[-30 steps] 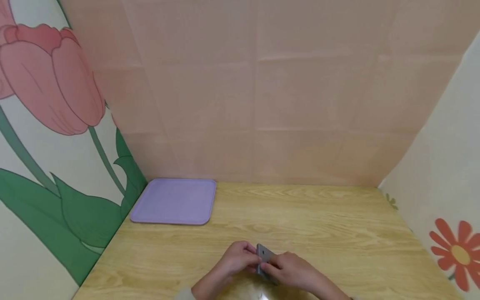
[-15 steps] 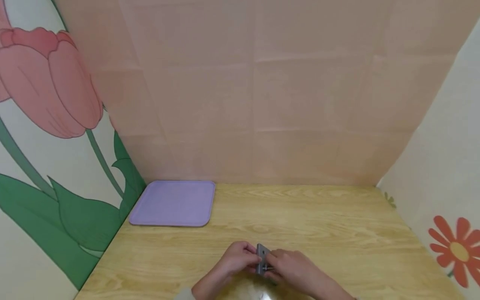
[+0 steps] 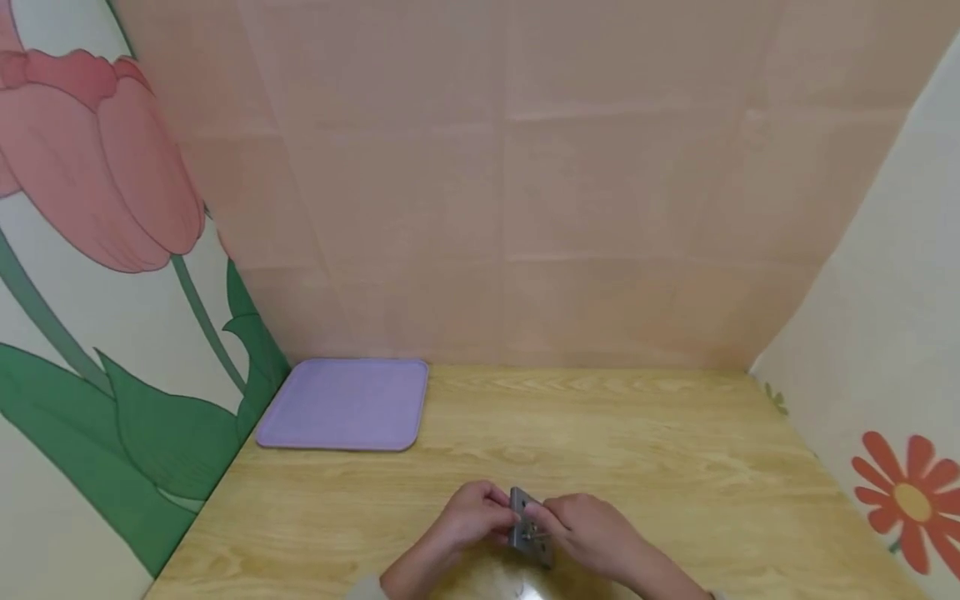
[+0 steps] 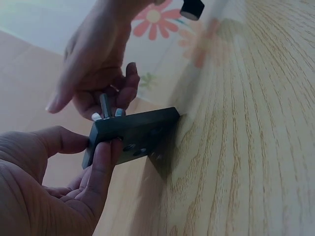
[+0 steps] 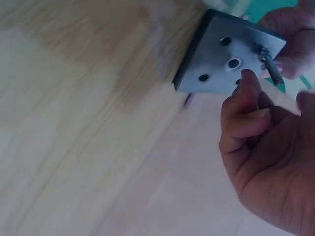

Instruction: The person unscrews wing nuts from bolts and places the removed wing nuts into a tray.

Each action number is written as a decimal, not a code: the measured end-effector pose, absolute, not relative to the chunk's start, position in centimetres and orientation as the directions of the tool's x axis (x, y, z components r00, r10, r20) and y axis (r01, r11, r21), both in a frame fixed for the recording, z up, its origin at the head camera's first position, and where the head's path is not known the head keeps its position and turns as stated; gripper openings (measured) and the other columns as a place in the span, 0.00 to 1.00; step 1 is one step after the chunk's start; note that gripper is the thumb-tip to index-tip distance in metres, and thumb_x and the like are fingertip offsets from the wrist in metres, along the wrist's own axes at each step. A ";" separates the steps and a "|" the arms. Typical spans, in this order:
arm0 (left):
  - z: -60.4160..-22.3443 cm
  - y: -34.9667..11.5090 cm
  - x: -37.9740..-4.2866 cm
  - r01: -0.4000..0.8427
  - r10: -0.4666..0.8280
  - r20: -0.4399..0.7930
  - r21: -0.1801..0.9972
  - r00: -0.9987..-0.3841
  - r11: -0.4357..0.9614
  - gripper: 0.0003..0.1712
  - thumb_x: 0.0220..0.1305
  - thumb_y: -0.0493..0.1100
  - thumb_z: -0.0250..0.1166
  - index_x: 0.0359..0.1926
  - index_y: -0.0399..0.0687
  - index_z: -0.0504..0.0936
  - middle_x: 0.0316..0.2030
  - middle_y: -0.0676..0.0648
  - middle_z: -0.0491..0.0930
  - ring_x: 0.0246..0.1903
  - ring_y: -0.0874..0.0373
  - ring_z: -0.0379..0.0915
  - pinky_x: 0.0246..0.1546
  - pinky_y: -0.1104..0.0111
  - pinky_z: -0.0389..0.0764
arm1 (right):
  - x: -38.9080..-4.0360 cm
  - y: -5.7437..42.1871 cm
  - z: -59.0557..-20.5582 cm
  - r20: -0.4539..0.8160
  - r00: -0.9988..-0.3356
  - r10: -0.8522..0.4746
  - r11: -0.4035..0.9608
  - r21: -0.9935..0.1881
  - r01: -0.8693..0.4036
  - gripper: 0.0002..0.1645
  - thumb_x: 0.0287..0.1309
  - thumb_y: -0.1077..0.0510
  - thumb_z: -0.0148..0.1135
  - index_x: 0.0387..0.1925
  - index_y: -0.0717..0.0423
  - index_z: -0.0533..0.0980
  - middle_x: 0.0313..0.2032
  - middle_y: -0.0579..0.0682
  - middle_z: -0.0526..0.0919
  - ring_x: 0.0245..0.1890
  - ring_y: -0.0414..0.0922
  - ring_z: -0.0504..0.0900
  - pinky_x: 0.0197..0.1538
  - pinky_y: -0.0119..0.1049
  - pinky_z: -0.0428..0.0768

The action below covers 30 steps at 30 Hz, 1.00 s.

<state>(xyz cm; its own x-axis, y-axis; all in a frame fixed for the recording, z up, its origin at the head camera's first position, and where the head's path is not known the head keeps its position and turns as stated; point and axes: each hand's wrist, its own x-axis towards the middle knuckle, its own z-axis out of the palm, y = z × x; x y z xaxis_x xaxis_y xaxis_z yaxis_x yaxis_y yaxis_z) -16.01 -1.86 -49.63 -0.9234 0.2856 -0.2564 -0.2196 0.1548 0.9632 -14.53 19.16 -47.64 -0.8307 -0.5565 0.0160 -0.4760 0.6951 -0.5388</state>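
My left hand (image 3: 480,512) pinches one end of a grey square plate (image 5: 216,61) with several holes, thumb on its edge and fingers against its underside. The plate stands tilted on edge, its far corner down at the wooden table in the left wrist view. Near the pinched corner a threaded bolt (image 5: 272,69) sticks out of the face, with a wing nut (image 4: 119,112) low on it. My right hand (image 3: 588,529) is beside the bolt, its thumb lifted off and its fingers loosely curled. In the right wrist view one fingertip overlaps the plate's edge.
A purple tray (image 3: 345,404) lies at the back left of the wooden table (image 3: 637,442). A pink-brown sheet (image 3: 510,183) stands behind the table. Flower-patterned walls (image 3: 922,367) flank it. A bright glare shows at the front edge.
My right thumb and fingers have shifted about the bolt and now stand off it, showing more of the plate's face. My left hand keeps its hold on the plate almost unmoved.
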 end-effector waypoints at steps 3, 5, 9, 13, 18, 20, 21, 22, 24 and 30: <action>-49.8 -1.8 -15.8 -0.223 0.284 -0.262 0.961 -0.922 0.162 0.11 0.52 0.29 0.68 0.38 0.35 0.79 0.29 0.45 0.84 0.28 0.56 0.82 0.30 0.64 0.87 | -14.3 19.2 -47.4 -0.112 -0.848 -0.518 0.658 -0.685 -0.312 0.34 0.78 0.39 0.38 0.38 0.54 0.85 0.25 0.44 0.85 0.23 0.38 0.79 0.27 0.34 0.77; -49.8 -1.7 -15.7 -0.223 0.283 -0.261 0.962 -0.923 0.160 0.11 0.52 0.29 0.68 0.38 0.35 0.79 0.28 0.45 0.84 0.27 0.56 0.82 0.29 0.64 0.87 | -14.2 19.2 -47.5 -0.182 -0.843 -0.506 0.637 -0.737 -0.223 0.36 0.78 0.38 0.37 0.40 0.55 0.85 0.22 0.48 0.83 0.20 0.40 0.75 0.23 0.33 0.73; -49.8 -1.7 -15.6 -0.220 0.281 -0.258 0.962 -0.924 0.160 0.11 0.52 0.30 0.68 0.37 0.36 0.79 0.27 0.45 0.84 0.26 0.56 0.81 0.28 0.65 0.87 | -14.0 18.9 -47.7 -0.248 -0.837 -0.488 0.625 -0.769 -0.136 0.38 0.77 0.36 0.36 0.31 0.56 0.84 0.17 0.48 0.78 0.15 0.40 0.67 0.20 0.30 0.65; -49.6 -1.8 -15.7 -0.221 0.283 -0.262 0.960 -0.923 0.171 0.11 0.53 0.31 0.70 0.38 0.36 0.79 0.28 0.45 0.84 0.26 0.56 0.81 0.28 0.65 0.86 | -13.9 18.6 -47.8 -0.253 -0.834 -0.491 0.618 -0.776 -0.128 0.42 0.77 0.36 0.37 0.19 0.58 0.79 0.14 0.44 0.75 0.13 0.37 0.64 0.18 0.28 0.60; -49.5 -1.7 -15.8 -0.222 0.281 -0.265 0.959 -0.922 0.174 0.13 0.53 0.33 0.72 0.38 0.35 0.79 0.28 0.46 0.84 0.25 0.57 0.80 0.27 0.66 0.86 | -13.9 18.3 -48.0 -0.238 -0.825 -0.512 0.605 -0.782 -0.150 0.42 0.77 0.36 0.38 0.19 0.61 0.78 0.13 0.41 0.72 0.13 0.36 0.64 0.18 0.27 0.59; -49.5 -1.7 -15.8 -0.221 0.280 -0.261 0.961 -0.924 0.167 0.13 0.53 0.32 0.72 0.39 0.35 0.79 0.28 0.46 0.83 0.25 0.58 0.80 0.27 0.67 0.86 | -13.9 18.2 -48.1 -0.232 -0.827 -0.512 0.613 -0.773 -0.163 0.41 0.77 0.37 0.38 0.18 0.59 0.78 0.13 0.40 0.72 0.13 0.36 0.63 0.18 0.27 0.58; -49.6 -1.6 -15.7 -0.221 0.280 -0.259 0.962 -0.925 0.159 0.13 0.52 0.32 0.72 0.39 0.34 0.79 0.28 0.46 0.83 0.24 0.58 0.80 0.26 0.67 0.86 | -13.9 18.2 -48.1 -0.229 -0.829 -0.510 0.623 -0.763 -0.173 0.40 0.77 0.36 0.38 0.18 0.56 0.77 0.13 0.40 0.72 0.13 0.36 0.63 0.18 0.27 0.58; -49.6 -1.6 -15.7 -0.221 0.280 -0.257 0.963 -0.925 0.154 0.14 0.51 0.32 0.72 0.39 0.34 0.79 0.28 0.46 0.84 0.24 0.58 0.80 0.26 0.67 0.86 | -13.9 18.1 -48.1 -0.226 -0.830 -0.510 0.631 -0.754 -0.182 0.38 0.77 0.36 0.39 0.18 0.54 0.77 0.13 0.39 0.72 0.13 0.36 0.63 0.18 0.27 0.58; -49.6 -1.6 -15.7 -0.220 0.280 -0.256 0.964 -0.925 0.152 0.13 0.51 0.31 0.71 0.39 0.34 0.79 0.28 0.46 0.83 0.24 0.58 0.80 0.26 0.67 0.86 | -13.9 18.2 -48.2 -0.215 -0.832 -0.511 0.648 -0.732 -0.209 0.35 0.76 0.36 0.41 0.20 0.50 0.76 0.14 0.38 0.72 0.14 0.35 0.63 0.18 0.27 0.58; -49.3 -1.6 -15.7 -0.220 0.286 -0.258 0.963 -0.923 0.158 0.12 0.52 0.29 0.68 0.39 0.33 0.79 0.28 0.45 0.83 0.25 0.57 0.80 0.27 0.66 0.86 | -14.0 18.4 -48.1 -0.161 -0.845 -0.510 0.679 -0.678 -0.281 0.23 0.72 0.36 0.50 0.27 0.45 0.75 0.18 0.37 0.72 0.16 0.34 0.67 0.20 0.28 0.63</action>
<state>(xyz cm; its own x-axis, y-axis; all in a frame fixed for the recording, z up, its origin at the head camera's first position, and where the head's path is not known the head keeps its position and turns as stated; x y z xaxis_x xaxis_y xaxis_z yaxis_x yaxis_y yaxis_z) -15.67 -1.60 -49.27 -0.9229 0.2858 -0.2578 -0.2200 0.1579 0.9626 -13.99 18.37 -48.13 -0.8449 -0.5100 -0.1613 -0.2807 0.6795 -0.6779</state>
